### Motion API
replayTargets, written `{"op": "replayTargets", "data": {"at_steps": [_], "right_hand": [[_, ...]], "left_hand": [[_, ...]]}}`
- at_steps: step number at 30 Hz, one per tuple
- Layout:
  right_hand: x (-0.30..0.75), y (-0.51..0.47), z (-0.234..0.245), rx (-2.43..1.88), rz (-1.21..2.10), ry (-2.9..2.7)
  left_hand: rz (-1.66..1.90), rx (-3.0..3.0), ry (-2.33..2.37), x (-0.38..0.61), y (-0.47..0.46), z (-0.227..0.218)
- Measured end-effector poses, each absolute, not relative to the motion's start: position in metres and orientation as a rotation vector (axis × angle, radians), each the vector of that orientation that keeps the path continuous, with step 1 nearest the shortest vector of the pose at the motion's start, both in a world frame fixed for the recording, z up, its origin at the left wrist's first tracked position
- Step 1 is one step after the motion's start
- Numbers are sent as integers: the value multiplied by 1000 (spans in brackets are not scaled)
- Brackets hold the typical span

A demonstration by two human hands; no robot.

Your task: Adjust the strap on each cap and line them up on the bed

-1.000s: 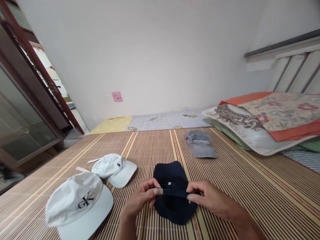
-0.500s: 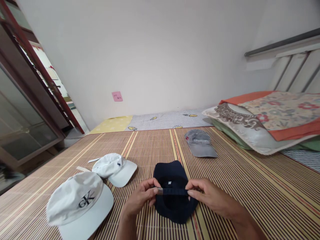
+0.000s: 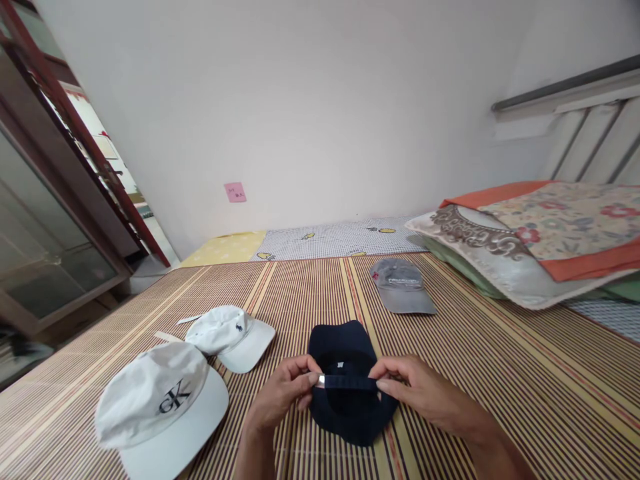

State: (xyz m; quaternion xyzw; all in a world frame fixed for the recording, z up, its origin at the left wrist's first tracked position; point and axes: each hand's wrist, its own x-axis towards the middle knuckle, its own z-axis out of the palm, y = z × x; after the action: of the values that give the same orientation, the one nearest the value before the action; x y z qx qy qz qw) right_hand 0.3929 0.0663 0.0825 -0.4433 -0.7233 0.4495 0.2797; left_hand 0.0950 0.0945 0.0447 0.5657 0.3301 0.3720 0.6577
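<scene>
The navy cap (image 3: 363, 423) lies on the mat (image 3: 300, 293) directly in front of the person, soft dark cloth with a curved brim at its far end and its inside showing, where a small white label (image 3: 341, 365) stands out. A flat, narrow strap (image 3: 350, 382) of the same dark cloth runs straight across it, with a shiny buckle (image 3: 321, 381) at the left end. The mat is made of thin, rigid slats in brown and tan stripes.

The left hand (image 3: 287, 390) comes in from below, its fingers pinching the strap's end at the buckle. The right hand (image 3: 415, 387) reaches in from the lower right, wrist angled inward, its fingers pinching the other end.

To the left, two rounded white cloth caps (image 3: 150, 393) sit close together, the nearer one lettered in black. A faded grey cap (image 3: 400, 283) lies farther off, near a quilted, lace-patterned pillow (image 3: 465, 243).
</scene>
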Motion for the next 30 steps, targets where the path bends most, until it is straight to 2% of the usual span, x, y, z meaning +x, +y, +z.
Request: {"op": "replayTargets", "data": {"at_steps": [6,12,22,26,30], "right_hand": [[395,65,87,-1195,1246,-1907],[397,62,84,-1374,1235,-1939],[394,66,83,-1170,1287,-1983],[393,66,84,-1135,1307,-1959],[391,65,87,-1110,1323,-1939]], "left_hand": [[856,1289,754,96,92,50],[891,1288,804,94,92,53],[763,1519,1007,77,91,63],[785,1690,1105,71,91,68],[886,1677,1010,68,88,73]]}}
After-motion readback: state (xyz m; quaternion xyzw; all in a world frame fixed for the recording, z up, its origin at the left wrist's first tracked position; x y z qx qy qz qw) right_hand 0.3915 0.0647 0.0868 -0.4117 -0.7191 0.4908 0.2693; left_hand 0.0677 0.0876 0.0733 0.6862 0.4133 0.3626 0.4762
